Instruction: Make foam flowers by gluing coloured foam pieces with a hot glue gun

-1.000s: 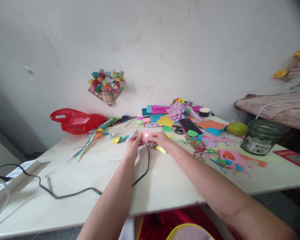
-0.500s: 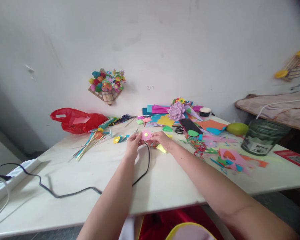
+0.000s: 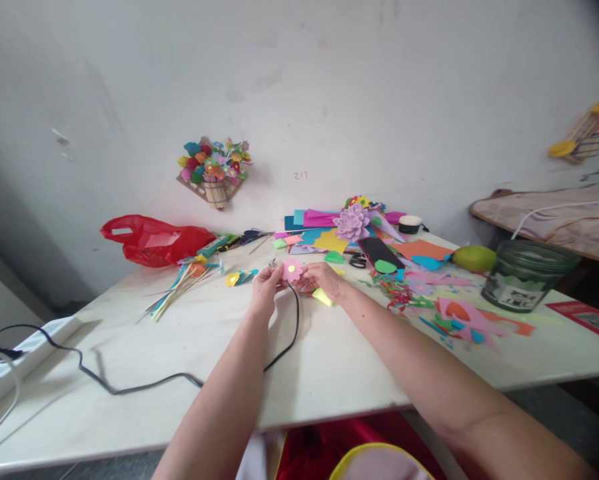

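A pink foam flower (image 3: 292, 270) with a yellow centre is held up between my two hands above the white table. My left hand (image 3: 268, 281) pinches its left edge. At the flower's right edge, the fingertips of my right hand (image 3: 321, 280) are closed on it. A black cable (image 3: 297, 320) runs up to a point just beneath the flower; what it ends in is hidden by my fingers. Yellow foam scraps (image 3: 323, 297) lie under my right hand. Just left of my left hand lies a small yellow and blue flower (image 3: 233, 279).
A red plastic bag (image 3: 159, 241) and a bundle of thin sticks (image 3: 169, 293) lie at the left. Coloured foam sheets (image 3: 324, 219), scissors (image 3: 358, 260) and a phone (image 3: 379, 252) are at the back. Foam scraps (image 3: 459, 317) and a glass jar (image 3: 522, 283) stand right. A power strip (image 3: 39, 353) sits left.
Both hands stay almost in place around the pink flower. The right fingers have shifted slightly at its edge.
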`<state>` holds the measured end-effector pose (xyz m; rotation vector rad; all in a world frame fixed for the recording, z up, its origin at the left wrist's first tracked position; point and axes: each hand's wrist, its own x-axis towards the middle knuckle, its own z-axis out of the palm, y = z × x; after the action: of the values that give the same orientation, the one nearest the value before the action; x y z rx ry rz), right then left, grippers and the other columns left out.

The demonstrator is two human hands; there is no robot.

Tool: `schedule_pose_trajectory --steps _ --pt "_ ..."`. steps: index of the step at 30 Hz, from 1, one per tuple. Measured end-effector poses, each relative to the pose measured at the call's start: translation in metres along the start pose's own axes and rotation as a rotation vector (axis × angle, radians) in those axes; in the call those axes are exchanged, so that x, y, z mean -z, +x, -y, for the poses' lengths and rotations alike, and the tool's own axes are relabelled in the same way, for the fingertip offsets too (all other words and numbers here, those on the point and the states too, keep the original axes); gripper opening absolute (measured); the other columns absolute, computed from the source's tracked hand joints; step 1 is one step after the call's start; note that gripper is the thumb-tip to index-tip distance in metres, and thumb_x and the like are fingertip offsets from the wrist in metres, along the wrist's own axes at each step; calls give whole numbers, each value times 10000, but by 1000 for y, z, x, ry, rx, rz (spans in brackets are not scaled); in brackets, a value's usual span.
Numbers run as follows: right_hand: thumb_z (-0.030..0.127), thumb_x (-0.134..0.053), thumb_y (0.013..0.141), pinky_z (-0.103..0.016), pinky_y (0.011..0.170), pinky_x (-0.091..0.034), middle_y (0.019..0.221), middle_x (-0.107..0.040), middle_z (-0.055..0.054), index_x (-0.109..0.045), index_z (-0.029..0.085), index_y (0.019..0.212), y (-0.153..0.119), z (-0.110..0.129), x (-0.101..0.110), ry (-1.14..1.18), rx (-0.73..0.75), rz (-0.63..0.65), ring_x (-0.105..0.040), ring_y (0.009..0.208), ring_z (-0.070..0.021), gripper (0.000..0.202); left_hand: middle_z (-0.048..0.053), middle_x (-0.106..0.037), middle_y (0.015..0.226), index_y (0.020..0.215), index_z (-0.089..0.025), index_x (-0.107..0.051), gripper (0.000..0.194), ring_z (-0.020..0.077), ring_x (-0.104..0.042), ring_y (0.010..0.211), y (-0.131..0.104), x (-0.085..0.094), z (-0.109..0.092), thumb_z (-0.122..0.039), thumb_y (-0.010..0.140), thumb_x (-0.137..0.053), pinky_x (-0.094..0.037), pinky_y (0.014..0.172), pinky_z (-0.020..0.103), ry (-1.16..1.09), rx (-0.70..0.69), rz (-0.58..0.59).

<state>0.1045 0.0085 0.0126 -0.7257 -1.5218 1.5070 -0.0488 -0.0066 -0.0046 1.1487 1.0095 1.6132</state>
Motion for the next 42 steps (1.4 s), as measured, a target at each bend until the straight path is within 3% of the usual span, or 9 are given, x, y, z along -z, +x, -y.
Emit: schedule_pose_trajectory --steps 3,7,19,28,32,37,42 --pt "276 -548 673 -206 485 -439 641 -655 -55 -611 118 699 3 -4 1 -22 -8 -58 -592 535 -120 173 -34 -513 511 642 -148 -495 332 73 -495 486 -1 0 -1 -451 590 -621 -438 532 220 0 -1 13" --pt "292 -595 658 -178 445 -407 593 -640 -39 -600 117 686 9 -10 2 -66 20 -143 -578 503 -101 177 -27 -518 529 658 -142 -521 350 74 -492 487 -2 -1 -2 -468 579 -621 -442 536 230 -18 15 25" --pt "256 -594 657 -180 448 -398 487 -569 8 -563 117 564 4 -3 -3 -172 48 -162 -494 416 -61 171 2 -537 556 634 -114 -577 353 89 -500 527 -3 0 -10 -444 534 -653 -444 551 237 80 52 19" --pt "342 -635 614 -182 370 -357 420 -525 27 -539 126 544 7 -6 4 -189 63 -197 -426 345 -54 246 3 -534 521 604 -112 -570 325 81 -488 494 -2 5 -16 -416 534 -664 -430 530 226 178 26 59" --pt "330 -629 624 -179 324 -311 392 -507 30 -555 121 573 7 -3 8 -179 25 -184 -398 307 -53 227 0 -536 508 617 -111 -583 332 74 -482 472 4 21 -24 -414 514 -672 -425 520 220 190 9 -89" --pt "317 -609 652 -171 322 -312 399 -515 23 -571 111 614 5 -1 9 -144 12 -197 -416 316 -53 213 -29 -494 439 595 -115 -578 266 56 -445 414 12 58 -35 -352 509 -663 -408 487 205 194 -14 -401" --pt "302 -594 667 -167 319 -305 398 -515 25 -572 113 621 3 1 6 -136 -19 -209 -414 315 -50 197 -30 -500 460 603 -124 -561 162 62 -451 415 18 88 -31 -272 549 -597 -422 487 217 185 16 -675"
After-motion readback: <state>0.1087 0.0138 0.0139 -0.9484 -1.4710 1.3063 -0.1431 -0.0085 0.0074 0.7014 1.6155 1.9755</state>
